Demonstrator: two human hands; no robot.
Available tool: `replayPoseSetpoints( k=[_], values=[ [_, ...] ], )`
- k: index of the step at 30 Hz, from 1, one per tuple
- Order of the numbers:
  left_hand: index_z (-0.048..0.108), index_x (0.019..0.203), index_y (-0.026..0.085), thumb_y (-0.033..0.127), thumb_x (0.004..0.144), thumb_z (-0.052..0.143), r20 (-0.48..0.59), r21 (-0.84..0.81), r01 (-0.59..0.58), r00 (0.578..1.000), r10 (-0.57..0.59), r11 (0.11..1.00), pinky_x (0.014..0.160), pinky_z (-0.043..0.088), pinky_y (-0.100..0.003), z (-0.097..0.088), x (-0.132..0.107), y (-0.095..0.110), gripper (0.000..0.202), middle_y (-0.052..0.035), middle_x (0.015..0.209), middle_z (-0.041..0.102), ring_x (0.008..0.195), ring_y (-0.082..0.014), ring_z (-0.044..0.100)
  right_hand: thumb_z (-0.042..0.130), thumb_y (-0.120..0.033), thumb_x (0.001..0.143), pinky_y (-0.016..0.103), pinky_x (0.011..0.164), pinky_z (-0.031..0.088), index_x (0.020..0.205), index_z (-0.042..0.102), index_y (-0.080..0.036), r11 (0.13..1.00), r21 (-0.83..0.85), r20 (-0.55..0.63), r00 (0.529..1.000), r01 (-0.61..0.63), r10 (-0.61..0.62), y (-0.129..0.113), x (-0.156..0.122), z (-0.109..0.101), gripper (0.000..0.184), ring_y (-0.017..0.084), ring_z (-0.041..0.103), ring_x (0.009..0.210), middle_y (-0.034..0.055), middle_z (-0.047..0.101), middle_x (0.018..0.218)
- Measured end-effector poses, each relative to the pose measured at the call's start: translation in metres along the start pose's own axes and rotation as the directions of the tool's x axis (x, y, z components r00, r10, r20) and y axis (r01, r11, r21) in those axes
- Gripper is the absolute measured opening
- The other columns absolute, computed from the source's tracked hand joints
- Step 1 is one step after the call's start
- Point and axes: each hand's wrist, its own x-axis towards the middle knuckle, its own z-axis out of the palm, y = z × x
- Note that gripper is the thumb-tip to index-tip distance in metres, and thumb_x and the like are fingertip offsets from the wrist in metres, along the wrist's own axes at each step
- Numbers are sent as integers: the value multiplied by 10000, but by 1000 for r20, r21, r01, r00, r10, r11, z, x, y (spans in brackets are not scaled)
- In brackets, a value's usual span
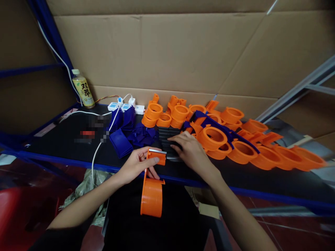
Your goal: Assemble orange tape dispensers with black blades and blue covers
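Note:
My left hand (140, 164) is closed around the arm of an orange tape dispenser (152, 198), near its top end. A toothed metal blade (157, 151) runs along that end, and the round hub hangs below, in front of the bench edge. My right hand (192, 150) reaches over a pile of black ribbed strips (167, 141); its thumb and fingers are stretched out and apart at the strips. Just left of the strips lie loose dark blue plastic pieces (142, 135). Beside my right hand is an orange dispenser body (212, 137) in a larger group.
Many orange dispenser bodies (242, 151) crowd the bench's right side, with long blue parts (217, 125) among them. Stacked blue plates (120, 143) stand left, near a white power strip (138, 109) and its cable. A yellow-labelled bottle (83, 90) stands in the back left corner.

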Motion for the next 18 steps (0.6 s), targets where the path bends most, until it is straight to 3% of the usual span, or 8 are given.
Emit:
replayPoseSetpoints(
  k=[6, 10, 13, 18],
  values=[
    [642, 1145, 133, 434, 841, 748, -48, -8, -19, 999, 18, 1000, 528, 562, -238, 3, 0, 1, 441, -123, 903, 791, 605, -218, 760, 657, -278, 924, 425, 864, 527, 1065, 698, -234, 977, 211, -181, 980, -44, 83, -17, -5, -17, 154, 235, 640, 939, 72, 722, 1030],
    [628, 1068, 143, 458, 830, 754, -92, -7, -17, 996, 16, 1000, 516, 544, -232, 3, 1, 0, 414, -106, 887, 789, 614, -225, 762, 675, -264, 916, 386, 832, 555, 1060, 703, -255, 934, 358, -168, 983, -12, 77, -38, -15, -28, 148, 215, 666, 938, 56, 724, 1055],
    [621, 1078, 142, 454, 814, 772, -86, -2, -20, 996, 20, 1000, 548, 559, -247, 3, 1, 0, 435, -85, 834, 782, 623, -232, 765, 656, -210, 924, 387, 881, 559, 1082, 706, -262, 938, 345, -159, 987, 39, 17, -53, -20, -27, 173, 218, 675, 1014, 56, 721, 1078],
    [608, 1194, 142, 455, 786, 797, -57, 20, -30, 998, 31, 999, 564, 578, -267, 3, 0, 1, 548, -71, 804, 773, 648, -252, 772, 621, -167, 943, 351, 840, 579, 1111, 707, -260, 970, 227, -189, 981, 84, -41, -70, -23, -15, 210, 192, 674, 966, 65, 694, 1067]
  ],
)
